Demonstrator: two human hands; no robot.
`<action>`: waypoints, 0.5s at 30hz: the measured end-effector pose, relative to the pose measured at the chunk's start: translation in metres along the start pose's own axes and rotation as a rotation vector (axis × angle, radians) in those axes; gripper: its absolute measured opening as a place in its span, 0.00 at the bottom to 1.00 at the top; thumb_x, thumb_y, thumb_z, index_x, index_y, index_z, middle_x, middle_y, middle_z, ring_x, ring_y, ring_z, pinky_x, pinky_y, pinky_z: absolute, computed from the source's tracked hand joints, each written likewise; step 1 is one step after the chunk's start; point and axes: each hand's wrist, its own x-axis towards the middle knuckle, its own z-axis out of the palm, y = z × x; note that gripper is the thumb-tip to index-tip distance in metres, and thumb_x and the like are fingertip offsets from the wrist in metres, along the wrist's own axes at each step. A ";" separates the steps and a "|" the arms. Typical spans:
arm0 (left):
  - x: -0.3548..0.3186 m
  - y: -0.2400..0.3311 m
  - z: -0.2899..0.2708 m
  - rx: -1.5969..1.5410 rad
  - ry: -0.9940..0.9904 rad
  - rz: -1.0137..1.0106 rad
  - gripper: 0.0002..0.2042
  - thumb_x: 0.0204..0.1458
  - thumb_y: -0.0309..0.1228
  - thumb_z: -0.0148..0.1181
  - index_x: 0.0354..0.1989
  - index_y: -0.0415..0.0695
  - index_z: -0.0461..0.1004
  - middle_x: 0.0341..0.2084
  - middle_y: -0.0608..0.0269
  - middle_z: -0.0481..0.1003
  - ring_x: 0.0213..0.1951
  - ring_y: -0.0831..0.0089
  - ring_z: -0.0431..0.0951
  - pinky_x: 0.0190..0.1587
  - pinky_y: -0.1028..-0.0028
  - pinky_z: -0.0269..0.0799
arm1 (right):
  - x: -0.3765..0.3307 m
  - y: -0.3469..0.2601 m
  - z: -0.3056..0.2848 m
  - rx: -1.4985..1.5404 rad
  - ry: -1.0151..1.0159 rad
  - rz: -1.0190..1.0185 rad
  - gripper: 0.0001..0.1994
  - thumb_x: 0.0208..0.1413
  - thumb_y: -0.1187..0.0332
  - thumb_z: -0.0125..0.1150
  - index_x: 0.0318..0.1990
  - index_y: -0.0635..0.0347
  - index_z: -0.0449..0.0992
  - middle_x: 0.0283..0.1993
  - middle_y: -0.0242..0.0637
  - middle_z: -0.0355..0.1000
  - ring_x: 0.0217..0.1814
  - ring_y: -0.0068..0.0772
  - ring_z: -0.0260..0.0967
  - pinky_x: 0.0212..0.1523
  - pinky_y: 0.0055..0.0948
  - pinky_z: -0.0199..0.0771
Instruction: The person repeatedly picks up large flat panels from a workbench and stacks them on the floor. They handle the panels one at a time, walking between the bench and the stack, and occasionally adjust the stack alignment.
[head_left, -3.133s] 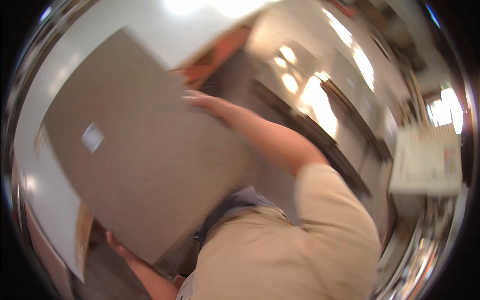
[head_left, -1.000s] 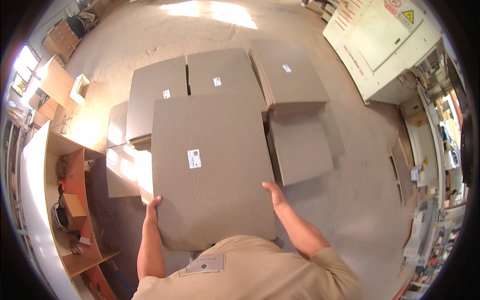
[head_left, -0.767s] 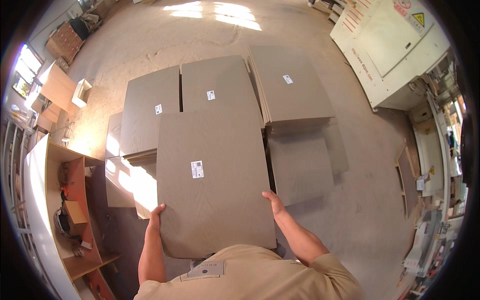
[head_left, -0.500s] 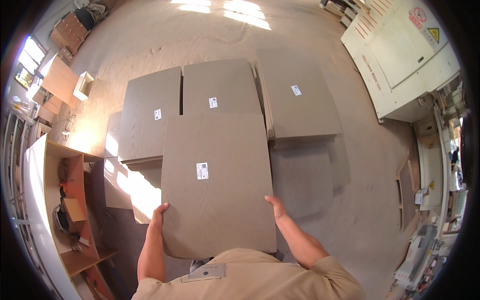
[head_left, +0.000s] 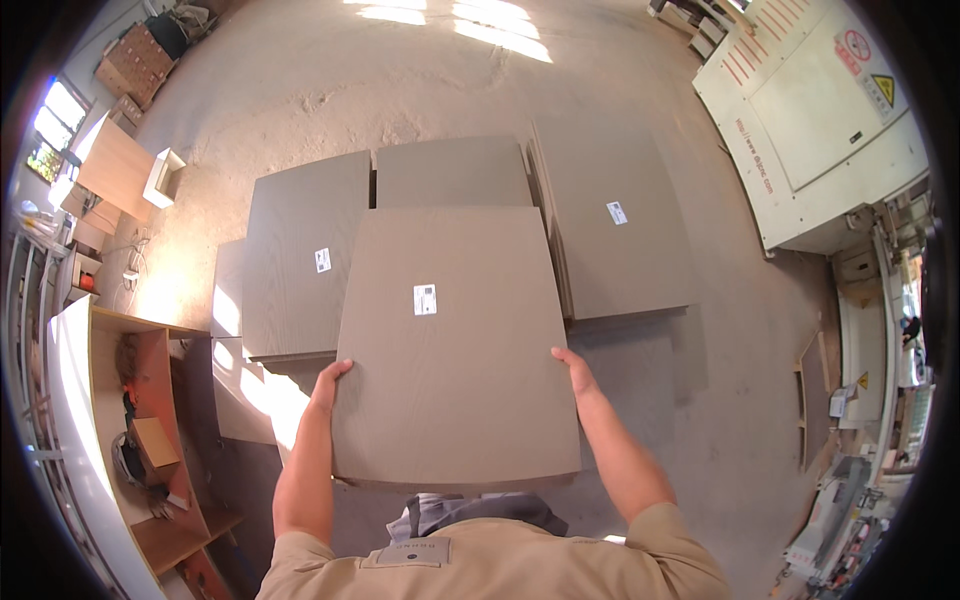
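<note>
Between my two hands is a large grey-brown wood-grain panel with a small white label on its upper half. My left hand grips its left edge, thumb on top and fingers hidden beneath. On the opposite edge my right hand holds it the same way. The panel's far part overlaps the view of the middle panel stack. To the left lies another stack of like panels, and to the right a third stack; both carry white labels on top.
Lower panels lie below the right stack. A wooden cabinet with open shelves stands close on my left. A big white machine is at the far right. A pale board and a small white box are at the far left.
The held panel has moved away from my body, over the middle stack, with both hands still on its edges. The view has shifted slightly.
</note>
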 end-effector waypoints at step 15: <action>0.165 0.142 0.037 0.239 -0.014 0.035 0.37 0.58 0.53 0.57 0.67 0.35 0.61 0.65 0.47 0.64 0.62 0.55 0.67 0.65 0.64 0.60 | 0.100 -0.151 0.079 -1.055 0.460 -0.536 0.29 0.55 0.60 0.60 0.61 0.66 0.66 0.60 0.54 0.69 0.61 0.48 0.69 0.59 0.45 0.70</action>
